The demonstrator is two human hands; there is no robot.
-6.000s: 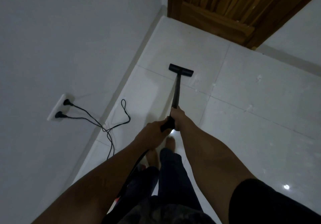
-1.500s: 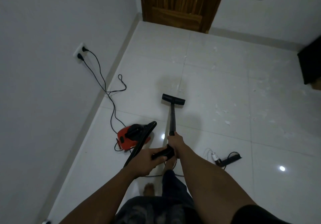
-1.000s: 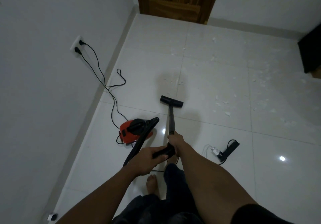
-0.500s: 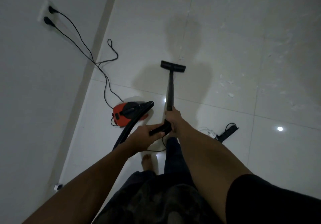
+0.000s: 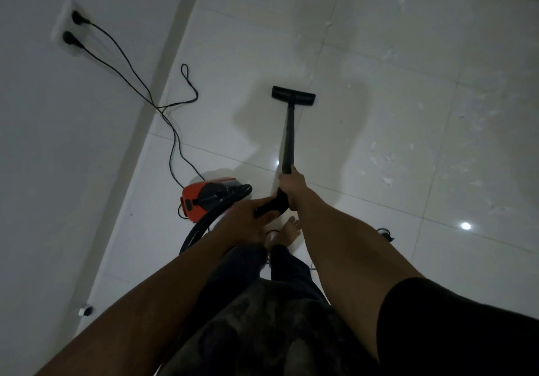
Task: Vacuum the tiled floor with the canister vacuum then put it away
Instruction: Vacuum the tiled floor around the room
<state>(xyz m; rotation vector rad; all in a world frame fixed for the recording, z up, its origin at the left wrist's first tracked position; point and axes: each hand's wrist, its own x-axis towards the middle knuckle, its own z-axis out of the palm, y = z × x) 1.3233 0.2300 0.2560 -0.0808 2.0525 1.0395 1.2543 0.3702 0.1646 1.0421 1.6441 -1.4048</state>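
The right grip [image 5: 291, 184] is clenching the black pole [image 5: 288, 136], nearer the brush [image 5: 293, 95]; the left grip [image 5: 248, 219] is holding the handle [image 5: 269, 208] behind. The pole is pointing straight ahead on the floor [image 5: 248, 40], crumbs [image 5: 386, 179] lying to its right.

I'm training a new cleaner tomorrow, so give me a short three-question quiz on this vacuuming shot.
1. True or false: the left hand and the right hand both grip the vacuum wand at its handle end.
2. The red canister sits: A) to the left of the wand, B) to its right, C) out of view.
3. How many plugs sit in the wall socket?
Key: 1 true; 2 A; 3 two.
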